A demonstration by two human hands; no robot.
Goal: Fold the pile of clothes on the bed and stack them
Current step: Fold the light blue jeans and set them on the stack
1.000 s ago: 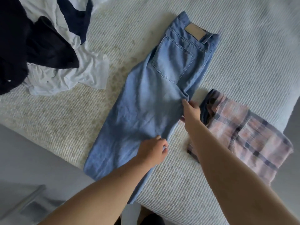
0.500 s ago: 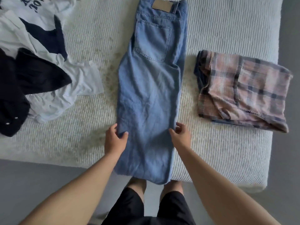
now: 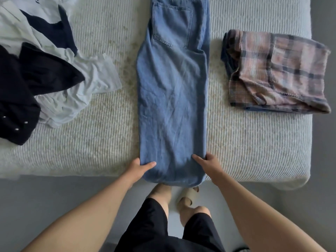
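Note:
Blue jeans [image 3: 172, 91], folded in half lengthwise, lie straight down the middle of the bed with the back pocket up and the hems hanging just over the near edge. My left hand [image 3: 139, 169] pinches the left side of the legs near the hem, thumb on top. My right hand [image 3: 209, 163] pinches the right side at the same height. A folded pink plaid garment [image 3: 280, 73] lies to the right of the jeans. An unfolded pile of white [image 3: 76, 91] and dark clothes [image 3: 27, 84] lies at the left.
The ribbed light bed cover [image 3: 254, 142] shows between the garments. The bed's near edge runs across the view just below my hands, and its right edge lies past the plaid garment. Grey floor [image 3: 45, 206], my legs and beige slippers [image 3: 189, 195] are below.
Both hands have slid down the jeans toward the hems and now grip the two sides there. The jeans lie straighter, and the view has shifted lower and closer.

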